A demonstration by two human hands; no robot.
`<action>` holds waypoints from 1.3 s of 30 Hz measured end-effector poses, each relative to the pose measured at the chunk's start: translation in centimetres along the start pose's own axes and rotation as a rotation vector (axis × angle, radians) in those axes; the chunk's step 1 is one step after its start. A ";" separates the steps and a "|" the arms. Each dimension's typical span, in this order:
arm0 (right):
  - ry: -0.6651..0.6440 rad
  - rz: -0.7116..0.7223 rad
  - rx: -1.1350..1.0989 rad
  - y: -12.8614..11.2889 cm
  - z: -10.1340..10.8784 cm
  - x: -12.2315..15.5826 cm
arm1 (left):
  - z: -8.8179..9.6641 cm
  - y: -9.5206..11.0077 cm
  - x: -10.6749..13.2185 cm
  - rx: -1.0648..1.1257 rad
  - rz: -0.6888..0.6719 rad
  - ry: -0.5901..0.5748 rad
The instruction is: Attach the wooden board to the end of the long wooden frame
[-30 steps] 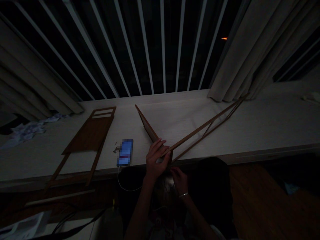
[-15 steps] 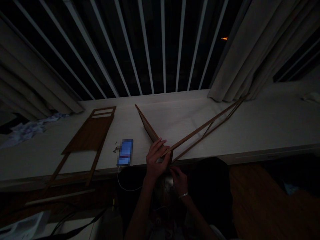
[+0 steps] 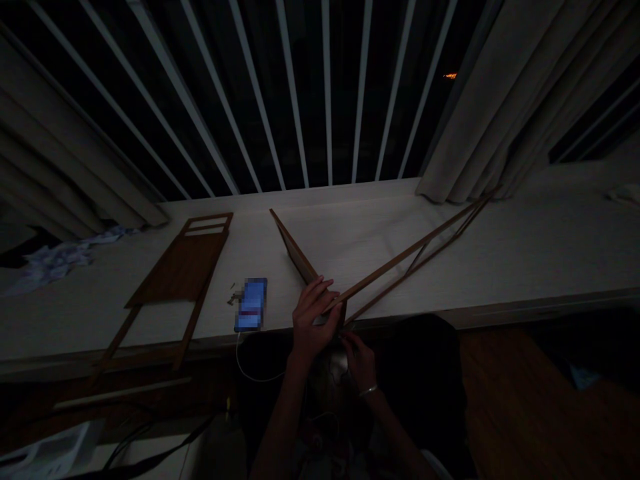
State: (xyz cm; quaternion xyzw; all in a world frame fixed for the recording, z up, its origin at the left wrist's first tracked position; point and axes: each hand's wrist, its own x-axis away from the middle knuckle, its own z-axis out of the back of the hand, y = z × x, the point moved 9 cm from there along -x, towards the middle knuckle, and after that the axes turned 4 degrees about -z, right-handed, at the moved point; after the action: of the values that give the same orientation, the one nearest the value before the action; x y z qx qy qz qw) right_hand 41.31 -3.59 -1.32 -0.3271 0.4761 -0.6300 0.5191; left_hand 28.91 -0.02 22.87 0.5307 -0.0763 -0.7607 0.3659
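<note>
Currently, the left hand (image 3: 313, 317) grips the wooden frame (image 3: 400, 259); right hand (image 3: 359, 361) unclear; a loose grip could drop it onto the table (image 3: 550, 247).

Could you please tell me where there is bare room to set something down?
The white ledge is bare right of the long wooden frame, and between the flat frame and the phone. It is crowded around the left hand, where frames meet.

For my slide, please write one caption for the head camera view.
Left hand grips a wooden frame on a white sill, beside a phone.
</note>
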 end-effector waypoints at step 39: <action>0.009 -0.273 -0.314 2.9 -0.3 0.0 | 0.0 0.0 0.0 -0.008 -0.002 -0.005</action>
State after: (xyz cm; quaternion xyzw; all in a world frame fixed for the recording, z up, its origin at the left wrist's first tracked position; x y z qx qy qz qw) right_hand 41.99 -3.49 -4.16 -0.4625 0.5222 -0.6139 0.3695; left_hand 28.90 0.00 22.82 0.5274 -0.0737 -0.7626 0.3672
